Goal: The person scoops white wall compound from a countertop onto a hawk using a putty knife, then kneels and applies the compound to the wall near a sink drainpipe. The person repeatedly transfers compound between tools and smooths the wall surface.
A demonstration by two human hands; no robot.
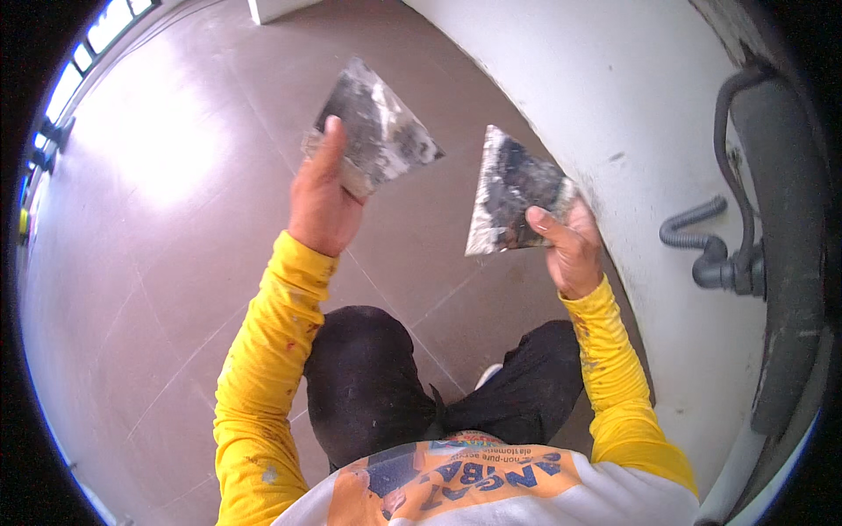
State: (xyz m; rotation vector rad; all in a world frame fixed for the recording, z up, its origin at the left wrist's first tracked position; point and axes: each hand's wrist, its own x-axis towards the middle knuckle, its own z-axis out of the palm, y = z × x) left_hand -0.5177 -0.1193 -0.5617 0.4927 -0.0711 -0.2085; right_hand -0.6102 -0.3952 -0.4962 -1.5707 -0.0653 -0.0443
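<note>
Remotely, I see both forearms [267, 351] extended: left hand [324, 200] gripping a smeared plate [379, 123], thumb [331, 145] on its face; right hand [574, 247] gripping a triangular plate [511, 188], nearer the white wall [627, 114].

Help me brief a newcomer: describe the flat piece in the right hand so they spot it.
Start at the white wall on the picture's right, then go left to the right hand beside its edge. The flat piece, smeared dark and white, is held there. Unlike the similar piece in the left hand, it is nearer the wall and lower in the picture.
</note>
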